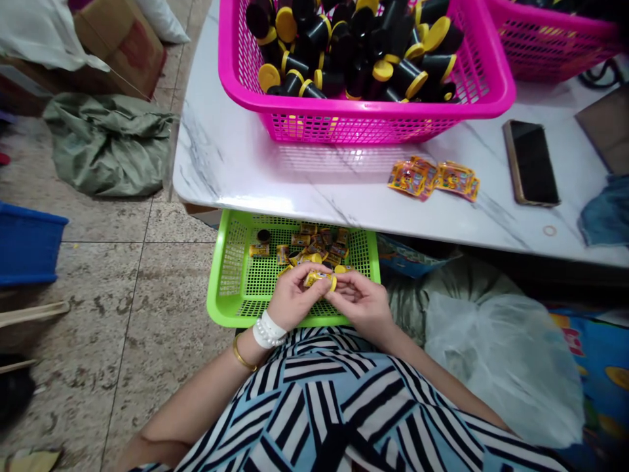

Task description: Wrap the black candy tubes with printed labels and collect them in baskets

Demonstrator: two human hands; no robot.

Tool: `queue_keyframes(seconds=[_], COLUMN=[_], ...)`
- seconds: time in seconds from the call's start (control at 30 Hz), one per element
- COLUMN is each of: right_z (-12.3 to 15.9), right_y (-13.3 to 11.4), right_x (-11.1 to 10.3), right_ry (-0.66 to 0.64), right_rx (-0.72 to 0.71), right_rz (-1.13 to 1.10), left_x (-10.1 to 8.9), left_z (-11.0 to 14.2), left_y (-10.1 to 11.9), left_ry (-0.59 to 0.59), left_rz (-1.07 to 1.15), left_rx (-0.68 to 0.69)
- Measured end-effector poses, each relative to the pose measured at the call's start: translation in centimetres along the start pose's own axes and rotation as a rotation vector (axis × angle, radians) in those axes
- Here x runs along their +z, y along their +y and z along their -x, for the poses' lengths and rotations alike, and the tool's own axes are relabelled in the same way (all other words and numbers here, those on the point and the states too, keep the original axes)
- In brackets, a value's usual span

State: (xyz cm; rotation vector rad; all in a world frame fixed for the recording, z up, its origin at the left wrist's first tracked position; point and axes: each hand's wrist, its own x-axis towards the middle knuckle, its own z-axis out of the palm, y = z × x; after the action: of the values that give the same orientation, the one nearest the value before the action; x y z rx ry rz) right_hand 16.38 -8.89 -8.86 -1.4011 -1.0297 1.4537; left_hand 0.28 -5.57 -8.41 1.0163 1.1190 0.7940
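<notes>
My left hand [292, 296] and my right hand [361, 303] meet above a green plastic basket [230, 262], pinching a small yellow-wrapped black canister [317, 280] between their fingers. Its yellow cap shows at the right end, against my right fingertips. Several similar wrapped canisters [314, 246] lie in the basket below my hands, with one unwrapped black canister [263, 235] near the back. A pearl bracelet and a gold bangle circle my left wrist.
A marble table edge [275, 193] runs above the green basket. On the table are a pink basket of black, yellow-capped canisters [363, 108], a second pink basket [555, 46], yellow packets [432, 178] and a phone [531, 162]. A plastic bag [501, 367] lies right; a blue crate [24, 242] stands left.
</notes>
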Motion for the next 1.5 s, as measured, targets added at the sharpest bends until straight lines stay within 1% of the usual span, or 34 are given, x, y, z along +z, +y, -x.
queue_keyframes(seconds=[0.07,0.1,0.2,0.23,0.3,0.37,0.43,0.47,0.53,0.6,0.63,0.7,0.77,0.83,0.87,0.93,1.0,1.07,1.13,1.23,1.3,1.33,1.37,1.43,1.5], right_z=[-0.2,-0.4,-0.9,-1.0,-1.1,-0.8,-0.4,-0.1,0.4,0.9,1.1,1.3,1.4,1.3,1.1,0.8,0.5,0.4,0.5,0.8,1.0,1.1,1.1,1.0,0.9], right_y=[0.0,0.0,-0.3,-0.3,-0.1,0.2,0.6,0.8,1.2,1.5,1.7,2.0,2.2,2.4,2.4,2.5,2.5,2.4,2.5,2.8,3.1,3.3,3.5,3.6,3.6], right_x=[-0.5,-0.7,-0.9,-0.8,-0.5,-0.1,0.1,0.2,0.0,-0.2,-0.3,-0.5,-0.4,-0.1,0.0,0.1,0.0,-0.1,-0.2,-0.1,0.1,0.1,0.2,0.4,0.4], right_ry=[-0.042,-0.071,-0.139,-0.14,-0.117,-0.093,-0.068,-0.057,-0.039,-0.029,-0.033,-0.056,-0.086,-0.064,-0.044,-0.014,-0.024,-0.04,-0.041,0.009,0.041,0.046,0.05,0.06,0.064], right_rx=[-0.024,0.007,0.177,0.217,0.233,0.185,0.092,0.022,-0.185,-0.414,-0.503,-0.599,-0.583,-0.459,-0.379,-0.254,-0.232,-0.294,-0.419,-0.625,-0.677,-0.659,-0.607,-0.42,-0.188], right_rz=[0.01,-0.026,-0.186,-0.218,-0.234,-0.201,-0.1,-0.019,0.184,0.385,0.462,0.546,0.536,0.428,0.361,0.261,0.253,0.324,0.435,0.565,0.584,0.574,0.548,0.416,0.201], left_x=[-0.2,-0.4,-0.7,-0.7,-0.9,-1.0,-1.2,-1.3,-1.5,-1.6,-1.6,-1.6,-1.5,-1.4,-1.4,-1.6,-1.9,-2.1,-2.1,-1.9,-1.6,-1.4,-1.2,-0.9,-0.7], left_z=[0.1,0.1,0.4,0.5,0.8,1.2,1.4,1.6,1.7,1.9,1.9,1.9,1.8,1.6,1.5,1.2,1.0,0.8,0.7,0.6,0.5,0.4,0.3,0.3,0.4], left_y=[0.3,0.4,0.4,0.3,0.1,0.0,-0.1,-0.1,0.0,0.1,0.1,0.2,0.2,0.2,0.2,0.2,0.1,0.0,-0.1,-0.3,-0.3,-0.3,-0.4,-0.4,-0.6], left_ry=[-0.01,-0.012,-0.008,-0.01,-0.009,0.003,0.013,0.012,-0.024,-0.092,-0.128,-0.183,-0.221,-0.235,-0.221,-0.151,-0.087,-0.072,-0.078,-0.071,-0.065,-0.059,-0.057,-0.056,-0.072], left_rz=[0.061,0.086,0.099,0.098,0.101,0.096,0.063,0.045,0.028,0.033,0.038,0.036,0.024,0.017,0.02,0.035,0.046,0.032,-0.011,-0.093,-0.114,-0.113,-0.101,-0.048,0.016], left_rx=[0.008,0.005,-0.031,-0.045,-0.074,-0.105,-0.132,-0.145,-0.188,-0.251,-0.284,-0.335,-0.367,-0.358,-0.336,-0.272,-0.233,-0.247,-0.292,-0.345,-0.38,-0.397,-0.41,-0.405,-0.356])
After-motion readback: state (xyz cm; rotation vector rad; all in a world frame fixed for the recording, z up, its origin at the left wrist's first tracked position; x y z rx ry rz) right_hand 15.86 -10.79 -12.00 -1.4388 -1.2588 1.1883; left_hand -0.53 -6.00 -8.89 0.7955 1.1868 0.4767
